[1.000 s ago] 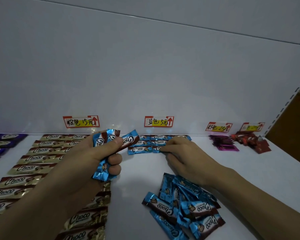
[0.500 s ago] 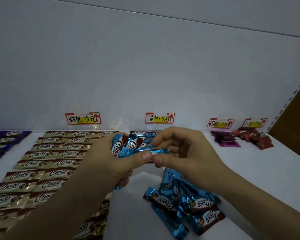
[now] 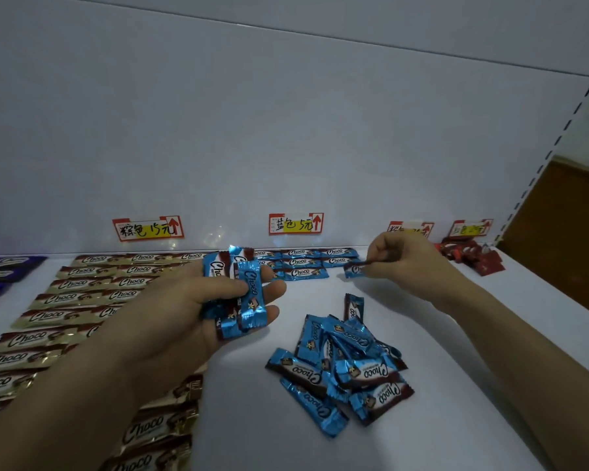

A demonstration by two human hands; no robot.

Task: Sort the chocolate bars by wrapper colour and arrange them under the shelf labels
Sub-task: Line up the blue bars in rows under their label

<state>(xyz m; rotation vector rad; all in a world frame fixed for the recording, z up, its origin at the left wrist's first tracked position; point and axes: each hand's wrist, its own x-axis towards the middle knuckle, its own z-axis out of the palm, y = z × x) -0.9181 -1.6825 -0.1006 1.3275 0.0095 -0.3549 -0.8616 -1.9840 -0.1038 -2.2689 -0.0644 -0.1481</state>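
Since half a second earlier, the two hands had parted. The right hand had swung out to the far right with a single blue bar, leaving the left hand nearer the camera.

A white shelf filled the view. Gold-wrapped bars covered its left side in long rows under a brown-colour label, with purple bars at the far left edge. A loose pile of blue bars lay jumbled in the near middle. Neat rows of blue bars sat at the back under the blue label, and red bars lay at the far right.

The left hand gripped a bundle of blue bars, standing roughly upright, thumb across them. The right hand's fingertips pinched the single blue bar by its right end. That bar lay with its long axis left to right, parallel to the rows, just beside the right end of the nearest row, low over the shelf; contact could not be told.

The open slot appeared to lie directly under it, so the right hand was much the nearer. Nothing stood in the way; the loose pile lay well apart, nearer the camera.
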